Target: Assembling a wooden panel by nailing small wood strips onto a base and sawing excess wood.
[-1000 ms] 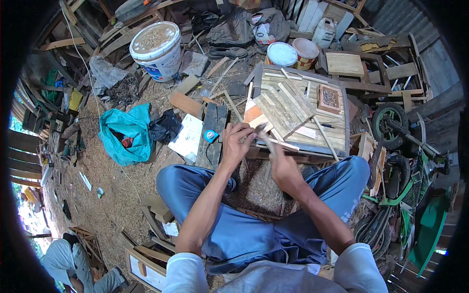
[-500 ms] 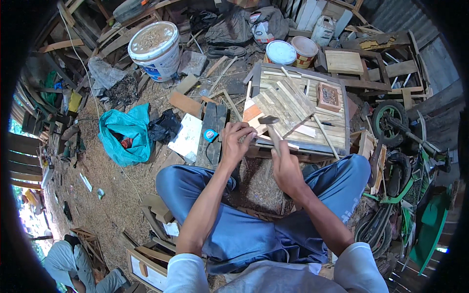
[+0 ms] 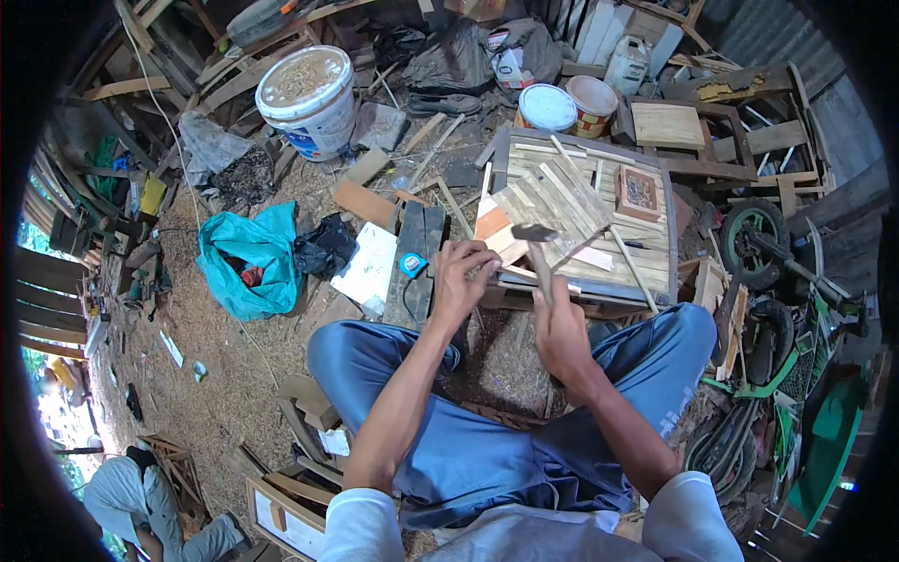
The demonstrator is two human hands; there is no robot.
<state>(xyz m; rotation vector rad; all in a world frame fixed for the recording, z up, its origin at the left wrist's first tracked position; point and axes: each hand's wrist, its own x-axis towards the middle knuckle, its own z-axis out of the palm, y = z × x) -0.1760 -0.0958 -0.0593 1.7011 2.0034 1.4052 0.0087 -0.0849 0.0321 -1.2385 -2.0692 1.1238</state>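
My right hand (image 3: 563, 330) is closed round the handle of a hammer (image 3: 536, 234), its metal head raised over the near left part of a low wooden worktop (image 3: 655, 255). At the worktop's near left edge, my left hand (image 3: 463, 279) is pinched, fingertips against light wood strips. What sits between those fingers is too small to make out. Just beyond the hammer lies a slatted wooden panel (image 3: 552, 201), set at an angle on the worktop. An orange-brown wood piece (image 3: 491, 223) is close to my left fingertips.
On the worktop's right is a small wooden box (image 3: 639, 192) of small bits. A blue tape measure (image 3: 410, 264) rests on a dark plank left of my hand. A teal sack (image 3: 248, 267), a white bucket (image 3: 309, 112) and a green-framed motorbike (image 3: 777, 347) stand around. Another person (image 3: 140, 501) is lower left.
The hammer head has shifted slightly to the right, away from my left fingers. My left hand stays at the same edge. The whole view has moved a little.
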